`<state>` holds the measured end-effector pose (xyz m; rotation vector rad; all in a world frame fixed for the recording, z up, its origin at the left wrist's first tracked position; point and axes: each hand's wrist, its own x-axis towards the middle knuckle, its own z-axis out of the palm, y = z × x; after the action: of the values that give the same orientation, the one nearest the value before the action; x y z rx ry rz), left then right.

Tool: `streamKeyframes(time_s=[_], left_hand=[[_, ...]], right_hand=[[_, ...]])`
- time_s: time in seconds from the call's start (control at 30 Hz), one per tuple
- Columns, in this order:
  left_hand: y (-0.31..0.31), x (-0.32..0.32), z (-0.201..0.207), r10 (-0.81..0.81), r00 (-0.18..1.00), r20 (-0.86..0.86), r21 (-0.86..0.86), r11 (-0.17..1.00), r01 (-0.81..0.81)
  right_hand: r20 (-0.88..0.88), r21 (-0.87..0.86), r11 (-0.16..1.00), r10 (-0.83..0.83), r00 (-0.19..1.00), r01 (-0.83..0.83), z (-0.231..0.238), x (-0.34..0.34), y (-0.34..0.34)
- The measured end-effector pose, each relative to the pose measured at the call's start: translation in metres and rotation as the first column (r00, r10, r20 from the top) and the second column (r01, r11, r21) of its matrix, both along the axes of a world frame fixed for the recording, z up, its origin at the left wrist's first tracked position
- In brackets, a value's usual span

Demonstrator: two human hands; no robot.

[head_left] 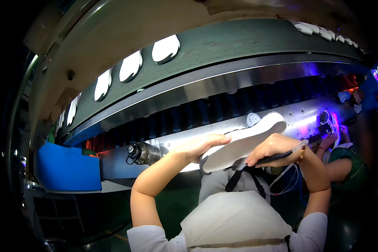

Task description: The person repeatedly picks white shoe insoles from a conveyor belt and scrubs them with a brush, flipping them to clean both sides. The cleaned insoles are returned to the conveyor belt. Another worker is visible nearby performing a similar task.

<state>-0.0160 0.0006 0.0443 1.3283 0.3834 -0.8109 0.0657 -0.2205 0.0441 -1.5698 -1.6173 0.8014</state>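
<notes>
A white shoe sole [233,149] with a dark edge at its left end lies tilted in front of me, above the metal ledge. My left hand [203,147] is closed on its far left edge, the thumb along the rim. In my right hand [273,149] is a brush [277,157] with a dark handle, gripped between thumb and fingers. Its bristles point left and meet the sole's near face, close to the near edge. A thin pale tube or cord hangs near my right wrist, where I wear a beaded bracelet.
A metal ledge [180,140] carries a dark bottle [145,153] and a round white perforated piece [253,119]. Behind a steel rail [197,86], white soles [131,66] lie on a green conveyor belt [231,40]. A co-worker's hands [328,140] are at the right. A blue panel [67,168] stands left.
</notes>
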Motion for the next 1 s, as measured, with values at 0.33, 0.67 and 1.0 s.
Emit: streamKeyframes(time_s=[0.33, 0.67, 1.0], left_hand=[[0.007, -0.011, -0.011, 0.115, 0.991, -0.073, 0.020, 0.993, -0.113], [0.020, -0.018, -0.030, 0.202, 0.979, -0.043, -0.076, 0.976, -0.204], [0.015, -0.023, -0.045, 0.290, 0.957, 0.022, -0.270, 0.923, -0.273]], right_hand=[[0.145, -0.182, 0.982, -0.026, 0.989, 0.052, 0.001, 0.004, -0.021], [-0.147, -0.007, 0.984, -0.176, 0.973, 0.177, -0.019, 0.012, -0.042], [-0.427, -0.111, 0.878, -0.466, 0.775, 0.466, -0.035, -0.002, -0.042]])
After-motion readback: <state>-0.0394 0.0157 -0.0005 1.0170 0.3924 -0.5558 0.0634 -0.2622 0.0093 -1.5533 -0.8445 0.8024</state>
